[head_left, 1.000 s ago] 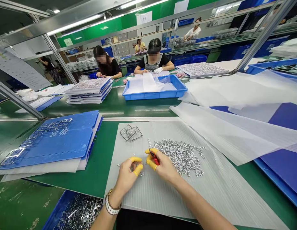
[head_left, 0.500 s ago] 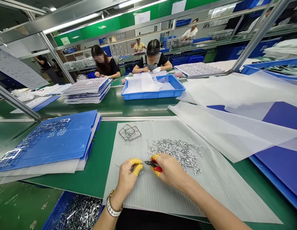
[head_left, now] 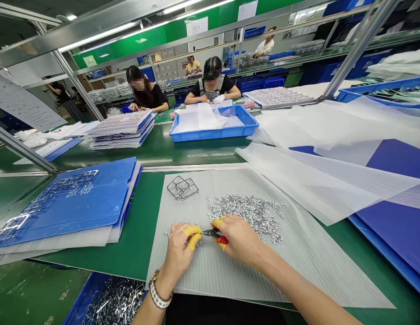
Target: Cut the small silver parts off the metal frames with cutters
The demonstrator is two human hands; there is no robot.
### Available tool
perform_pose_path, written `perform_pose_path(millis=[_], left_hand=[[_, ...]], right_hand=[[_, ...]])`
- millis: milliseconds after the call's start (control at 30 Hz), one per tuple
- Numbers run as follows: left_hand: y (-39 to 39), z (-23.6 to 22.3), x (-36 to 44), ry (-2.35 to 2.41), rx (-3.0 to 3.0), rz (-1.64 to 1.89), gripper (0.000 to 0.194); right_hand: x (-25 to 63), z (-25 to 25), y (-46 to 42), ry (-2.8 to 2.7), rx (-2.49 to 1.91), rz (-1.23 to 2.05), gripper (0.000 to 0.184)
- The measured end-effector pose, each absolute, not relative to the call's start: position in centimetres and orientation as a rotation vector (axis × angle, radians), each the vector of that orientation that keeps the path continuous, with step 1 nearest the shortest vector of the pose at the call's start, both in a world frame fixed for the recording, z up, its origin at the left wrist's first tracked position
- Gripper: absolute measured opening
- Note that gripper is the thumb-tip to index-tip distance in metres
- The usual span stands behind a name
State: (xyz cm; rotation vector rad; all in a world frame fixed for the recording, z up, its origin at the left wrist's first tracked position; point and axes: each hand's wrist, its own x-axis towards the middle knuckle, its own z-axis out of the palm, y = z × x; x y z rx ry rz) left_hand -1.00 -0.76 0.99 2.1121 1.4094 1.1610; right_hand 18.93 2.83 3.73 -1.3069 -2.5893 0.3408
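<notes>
My left hand (head_left: pixel 178 251) wears yellow finger cots on its thumb and forefinger. Those two fingers are pinched on a small metal piece, mostly hidden. My right hand (head_left: pixel 238 238) grips red-handled side cutters (head_left: pixel 214 234), whose steel tips reach in between the left fingertips. Both hands rest above a pale corrugated plastic sheet (head_left: pixel 230 284). A heap of small silver metal parts (head_left: pixel 245 215) lies on it just beyond my right hand, and a wire-like metal lattice frame (head_left: pixel 182 188) lies further off, past my left hand.
Blue folders with metal frames (head_left: pixel 71 203) lie left of the sheet. A blue crate of metal scrap (head_left: pixel 111 300) sits below. Translucent white sheets (head_left: pixel 331 180) cover the right. Beyond stand a blue tray (head_left: pixel 213 126), stacked trays (head_left: pixel 122 128) and several seated co-workers.
My right hand has moved left with the cutters, bringing their tips from beside the left hand in to its fingertips. The whole view has drifted slightly.
</notes>
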Motion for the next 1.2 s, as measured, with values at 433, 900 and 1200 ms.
perform_pose_path(millis=[433, 900, 1200], left_hand=[[-0.8, 1.3, -0.9, 1.408, 2.178, 1.103, 0.011], [3.3, 1.4, -0.5, 1.526, 1.98, 0.867, 0.021], [2.2, 1.3, -4.3, 1.673, 2.004, 0.861, 0.015]], right_hand=[[19.0, 3.7, 2.7, -2.625, -1.335, 0.347, 0.021], [20.0, 2.5, 2.9, -2.333, -1.482, 0.267, 0.022], [16.1, 2.2, 3.5, -2.398, -1.357, 0.585, 0.019]])
